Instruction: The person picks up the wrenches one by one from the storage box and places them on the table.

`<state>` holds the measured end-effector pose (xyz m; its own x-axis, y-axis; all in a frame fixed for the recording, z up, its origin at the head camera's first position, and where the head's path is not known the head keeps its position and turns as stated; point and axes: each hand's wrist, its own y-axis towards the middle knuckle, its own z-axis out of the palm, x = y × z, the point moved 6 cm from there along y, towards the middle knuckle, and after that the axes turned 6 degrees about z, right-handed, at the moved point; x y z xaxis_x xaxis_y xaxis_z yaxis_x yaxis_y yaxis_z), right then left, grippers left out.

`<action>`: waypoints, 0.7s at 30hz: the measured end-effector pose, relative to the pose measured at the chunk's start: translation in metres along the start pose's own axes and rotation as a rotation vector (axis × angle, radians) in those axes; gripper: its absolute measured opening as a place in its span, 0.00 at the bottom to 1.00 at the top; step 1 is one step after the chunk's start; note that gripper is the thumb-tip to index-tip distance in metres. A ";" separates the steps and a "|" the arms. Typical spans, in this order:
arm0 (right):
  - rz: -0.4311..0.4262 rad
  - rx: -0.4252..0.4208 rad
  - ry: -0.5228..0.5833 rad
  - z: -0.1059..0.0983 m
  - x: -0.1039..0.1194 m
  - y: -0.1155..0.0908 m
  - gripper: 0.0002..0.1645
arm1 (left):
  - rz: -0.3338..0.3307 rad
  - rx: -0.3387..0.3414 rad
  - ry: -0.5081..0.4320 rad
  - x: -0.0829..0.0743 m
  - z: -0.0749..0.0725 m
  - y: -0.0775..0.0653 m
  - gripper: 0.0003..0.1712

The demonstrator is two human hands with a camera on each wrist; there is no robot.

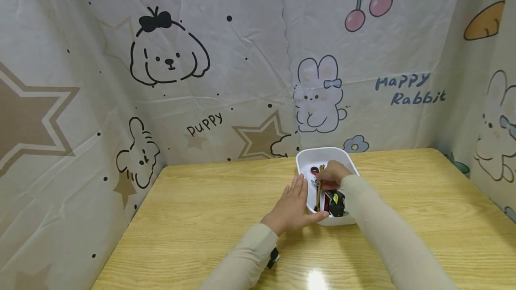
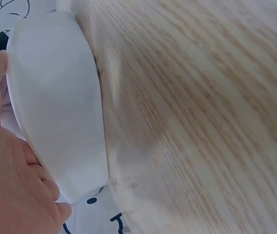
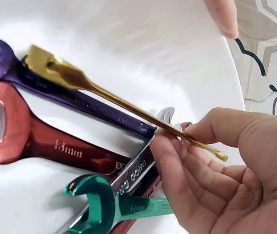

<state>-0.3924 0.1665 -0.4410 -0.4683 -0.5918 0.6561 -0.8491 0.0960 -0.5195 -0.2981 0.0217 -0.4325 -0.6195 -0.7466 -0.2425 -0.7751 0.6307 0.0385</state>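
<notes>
A white tub (image 1: 321, 150) holds several open-ended wrenches. My right hand (image 1: 335, 174) is inside it, pinching a slim gold wrench (image 3: 60, 68) between thumb and fingers near one end. Below that wrench lie a purple wrench (image 3: 70, 95), a red wrench (image 3: 46, 144) marked 13mm, a silver wrench (image 3: 134, 171) and a green wrench (image 3: 133, 207). My left hand (image 1: 292, 209) rests on the tub's left rim, fingers extended along it and thumb over the near edge. In the left wrist view the tub's outer wall (image 2: 55, 97) shows beside the fingers.
A black item with a yellow mark (image 1: 336, 203) sits at the tub's near end. On the wooden table (image 1: 209, 218), a small black object (image 1: 273, 258) is partly covered by my left sleeve. A printed cloth (image 1: 250, 57) hangs behind the table and at both sides.
</notes>
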 end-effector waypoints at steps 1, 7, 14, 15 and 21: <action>-0.009 0.007 0.000 0.000 0.001 0.000 0.08 | -0.001 0.002 0.000 0.000 -0.001 0.000 0.63; -0.075 0.030 0.044 -0.004 0.009 -0.002 0.04 | -0.006 0.007 0.002 -0.001 -0.002 0.000 0.63; -0.175 0.036 0.147 -0.017 0.013 -0.012 0.07 | -0.004 0.003 0.002 0.000 0.001 0.000 0.63; -0.188 0.034 0.153 -0.019 0.014 -0.014 0.08 | -0.002 0.000 0.003 0.000 0.001 0.000 0.63; -0.252 0.029 0.142 -0.039 0.016 -0.023 0.18 | -0.013 0.000 0.006 0.001 0.002 0.001 0.63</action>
<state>-0.3899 0.1864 -0.3971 -0.2749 -0.4763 0.8352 -0.9366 -0.0637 -0.3445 -0.2989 0.0218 -0.4347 -0.6102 -0.7559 -0.2372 -0.7830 0.6210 0.0354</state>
